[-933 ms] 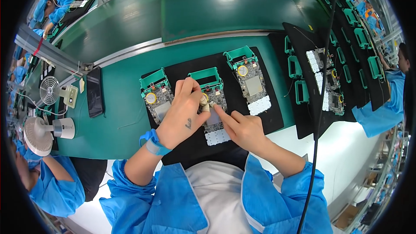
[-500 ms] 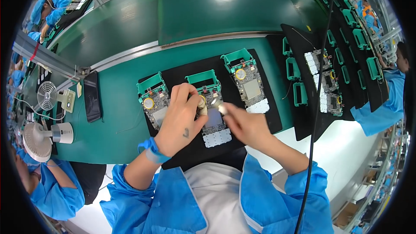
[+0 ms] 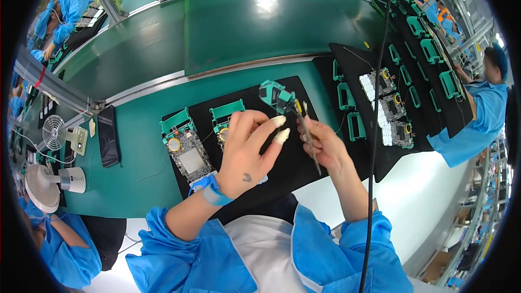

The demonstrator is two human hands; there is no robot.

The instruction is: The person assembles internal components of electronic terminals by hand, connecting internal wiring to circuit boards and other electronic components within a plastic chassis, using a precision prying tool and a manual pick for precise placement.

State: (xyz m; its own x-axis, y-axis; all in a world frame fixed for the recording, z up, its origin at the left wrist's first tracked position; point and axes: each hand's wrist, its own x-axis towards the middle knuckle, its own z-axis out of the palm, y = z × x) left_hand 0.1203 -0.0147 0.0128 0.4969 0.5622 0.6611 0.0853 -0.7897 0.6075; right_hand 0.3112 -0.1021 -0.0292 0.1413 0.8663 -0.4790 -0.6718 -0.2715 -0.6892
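My right hand (image 3: 330, 145) grips a circuit board (image 3: 310, 142) lifted off the black mat (image 3: 290, 171) and turned almost edge-on. A green plastic bracket (image 3: 278, 97) is at the board's far end. Just left of it, my left hand (image 3: 241, 149) holds nothing, its fingers apart and cream finger cots on two fingertips. Beneath that hand lies a second board, mostly hidden, with its green bracket (image 3: 228, 110) showing. A third board (image 3: 190, 157) lies flat on the mat's left, a round yellow-rimmed part near its green bracket (image 3: 175, 121).
At left stand a phone (image 3: 108, 135), a small clear fan (image 3: 53, 131) and a white fan (image 3: 43, 184). On the right, dark trays (image 3: 391, 154) carry boards and green brackets. A black cable (image 3: 373, 146) hangs in front. A co-worker (image 3: 477, 114) stands at far right.
My right hand has picked up the right-hand board with its bracket and tilted it. My left hand has left the middle board and opened. The view has shifted slightly.
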